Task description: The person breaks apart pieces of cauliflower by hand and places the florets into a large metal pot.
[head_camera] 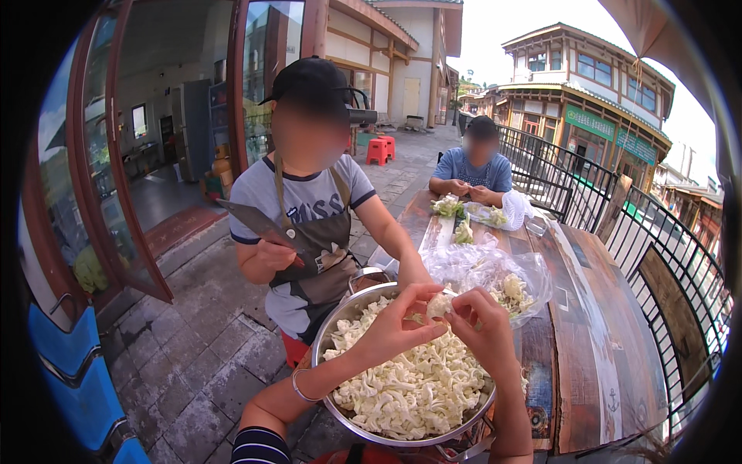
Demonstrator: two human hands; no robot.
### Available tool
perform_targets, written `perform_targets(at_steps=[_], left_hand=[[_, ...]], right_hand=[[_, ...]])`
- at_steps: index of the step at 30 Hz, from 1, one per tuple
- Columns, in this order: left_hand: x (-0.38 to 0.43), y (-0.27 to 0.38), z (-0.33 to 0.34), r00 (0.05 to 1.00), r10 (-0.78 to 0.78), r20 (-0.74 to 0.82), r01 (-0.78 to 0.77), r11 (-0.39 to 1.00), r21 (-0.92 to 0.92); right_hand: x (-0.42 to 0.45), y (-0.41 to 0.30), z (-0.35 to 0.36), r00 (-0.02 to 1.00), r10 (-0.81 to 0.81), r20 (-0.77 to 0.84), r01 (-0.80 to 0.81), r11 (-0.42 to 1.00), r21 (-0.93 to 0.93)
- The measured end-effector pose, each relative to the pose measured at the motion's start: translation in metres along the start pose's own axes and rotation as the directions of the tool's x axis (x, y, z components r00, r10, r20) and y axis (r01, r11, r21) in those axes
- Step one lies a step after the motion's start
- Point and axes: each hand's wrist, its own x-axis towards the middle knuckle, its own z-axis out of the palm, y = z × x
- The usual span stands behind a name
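Note:
My left hand (408, 322) and my right hand (478, 322) meet above a large round steel pan, both on one cauliflower floret (439, 305) pinched between their fingertips. Small cauliflower pieces (406, 388) fill much of the steel pan (335, 406) below them. Just beyond my right hand, more cauliflower (515, 294) lies in a clear plastic bag (536, 272) on the wooden table. A co-worker's arm reaches toward the far side of the pan, the hand partly hidden behind mine.
The co-worker at the left holds a cleaver (258, 223) upright beside the pan. Another person sits at the far end of the plank table (585, 325), near cauliflower heads (447, 206) with leaves. A black railing (591, 185) runs along the right. Blue chairs (81, 371) stand at lower left.

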Motion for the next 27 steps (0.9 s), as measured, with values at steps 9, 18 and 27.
perform_targets(at_steps=[9,18,27], left_hand=[[0.001,-0.005,0.0,0.999,0.011,-0.043,-0.014,0.996,-0.087],[-0.006,0.004,0.01,0.989,0.107,-0.105,-0.087,0.979,0.184],[-0.006,0.013,0.006,0.982,0.108,-0.158,-0.082,0.984,0.16]], right_hand=[[-0.002,0.003,0.009,0.996,0.077,-0.051,-0.07,0.988,0.14],[-0.003,0.016,0.002,0.903,0.423,-0.071,-0.27,0.689,0.672],[0.004,0.026,-0.032,0.93,0.35,-0.11,-0.104,0.539,0.836]])
